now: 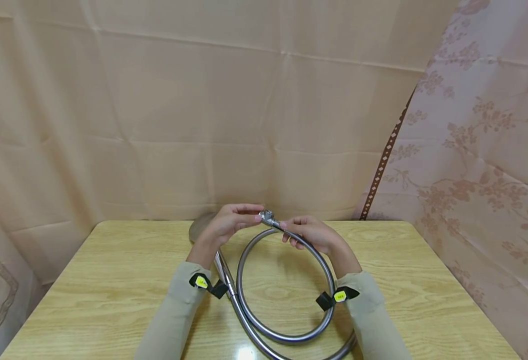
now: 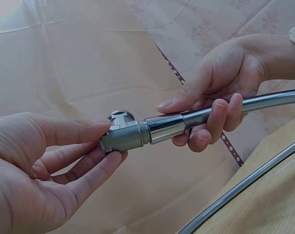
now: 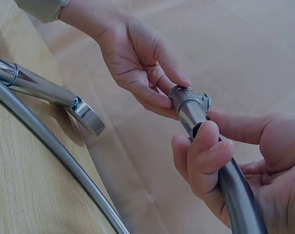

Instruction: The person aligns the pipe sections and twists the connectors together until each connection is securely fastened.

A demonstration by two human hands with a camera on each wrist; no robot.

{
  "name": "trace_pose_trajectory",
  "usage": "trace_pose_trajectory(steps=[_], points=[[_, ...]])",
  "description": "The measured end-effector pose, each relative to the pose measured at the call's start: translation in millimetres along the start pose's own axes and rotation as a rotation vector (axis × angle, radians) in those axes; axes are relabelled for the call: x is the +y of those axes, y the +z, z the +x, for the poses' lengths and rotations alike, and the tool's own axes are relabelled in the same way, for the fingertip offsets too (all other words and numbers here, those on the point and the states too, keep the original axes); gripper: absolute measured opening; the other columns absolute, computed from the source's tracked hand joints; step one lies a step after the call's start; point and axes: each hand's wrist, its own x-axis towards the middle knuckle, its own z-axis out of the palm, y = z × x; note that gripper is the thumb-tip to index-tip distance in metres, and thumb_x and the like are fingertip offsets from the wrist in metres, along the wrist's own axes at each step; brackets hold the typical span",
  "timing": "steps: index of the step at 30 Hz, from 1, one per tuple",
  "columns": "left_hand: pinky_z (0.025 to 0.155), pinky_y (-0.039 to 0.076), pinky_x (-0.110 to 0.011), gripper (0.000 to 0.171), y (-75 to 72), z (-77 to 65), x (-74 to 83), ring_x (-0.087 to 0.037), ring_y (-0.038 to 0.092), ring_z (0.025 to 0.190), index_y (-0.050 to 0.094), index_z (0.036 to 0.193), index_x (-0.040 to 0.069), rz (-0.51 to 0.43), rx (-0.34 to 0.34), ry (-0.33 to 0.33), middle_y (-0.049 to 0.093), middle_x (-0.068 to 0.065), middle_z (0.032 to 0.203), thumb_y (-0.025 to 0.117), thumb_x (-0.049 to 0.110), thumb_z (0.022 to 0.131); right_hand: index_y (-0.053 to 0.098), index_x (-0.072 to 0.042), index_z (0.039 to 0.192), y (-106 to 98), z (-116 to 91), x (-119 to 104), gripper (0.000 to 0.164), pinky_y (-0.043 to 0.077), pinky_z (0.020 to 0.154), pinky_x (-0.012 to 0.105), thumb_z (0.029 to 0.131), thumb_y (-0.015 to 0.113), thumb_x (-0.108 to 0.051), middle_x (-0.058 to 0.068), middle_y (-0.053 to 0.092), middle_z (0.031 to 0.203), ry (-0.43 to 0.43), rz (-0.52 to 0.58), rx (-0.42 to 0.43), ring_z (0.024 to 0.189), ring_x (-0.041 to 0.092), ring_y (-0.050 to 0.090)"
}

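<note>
My left hand (image 1: pixel 227 225) pinches a metal T-shaped fitting (image 2: pixel 127 136) between thumb and fingers. It joins the end sleeve (image 2: pixel 166 127) of a flexible shower hose (image 2: pixel 271 99). Just behind that sleeve, the fingers and thumb of my right hand (image 1: pixel 314 233) curl round the hose. Both hands are raised above the far part of the table. From there the grey hose loops down toward the front and back to a chrome shower head (image 3: pixel 87 117), which lies at the left. In the head view my left hand and wrist partly cover the shower head.
A light wood-grain table (image 1: pixel 124 280) lies under everything. Behind it hangs a beige curtain (image 1: pixel 200 110), with a flowered cloth (image 1: pixel 484 150) on the right. Each sleeve carries a black strap with a yellow tag.
</note>
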Motion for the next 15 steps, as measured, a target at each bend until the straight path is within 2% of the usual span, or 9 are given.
trace_pose_trajectory(steps=[9, 15], points=[[0.100, 0.058, -0.029, 0.041, 2.3, -1.3, 1.5, -0.009, 0.073, 0.099, 0.056, 0.135, -0.012, 0.009, -0.003, -0.007, 0.073, -0.001, 0.115, 0.064, -0.005, 0.095, 0.065, -0.001, 0.101, 0.1, -0.8, 0.9, 0.027, 0.044, 0.049, 0.015, 0.108, 0.051, -0.023, 0.000, 0.067, 0.080, 0.006, 0.007, -0.014, 0.057, 0.005, 0.054], [0.101, 0.057, -0.030, 0.041, 2.5, -1.4, 0.4, -0.009, 0.072, 0.100, 0.056, 0.136, -0.011, 0.021, -0.006, -0.011, 0.070, -0.011, 0.127, 0.063, -0.005, 0.096, 0.065, -0.001, 0.102, 0.2, -1.9, 1.6, 0.030, 0.043, 0.048, 0.015, 0.109, 0.048, -0.024, -0.001, 0.068, 0.078, -0.002, 0.006, -0.024, 0.055, 0.004, 0.053]])
